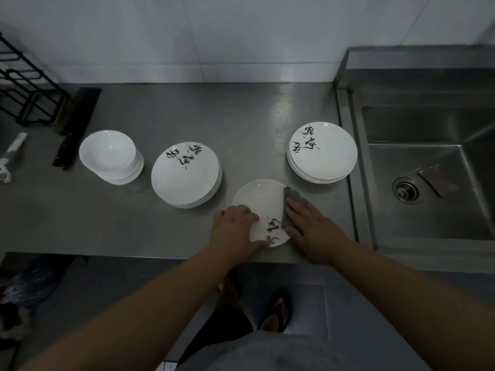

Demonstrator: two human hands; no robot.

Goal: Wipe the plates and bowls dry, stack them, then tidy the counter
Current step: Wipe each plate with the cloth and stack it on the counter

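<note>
Plate, white with black brush marks, lies near the front edge of the steel counter. The left hand grips its left rim, fingers curled. The right hand, fingers straight, presses a grey cloth onto its right side. Two plate stacks stand behind.

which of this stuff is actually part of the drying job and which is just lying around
In the job: plate in the left hand, grey cloth under the right hand, middle plate stack, right plate stack, bowl stack.

Lying about: cleaver, wire rack, pad in the sink.
</note>
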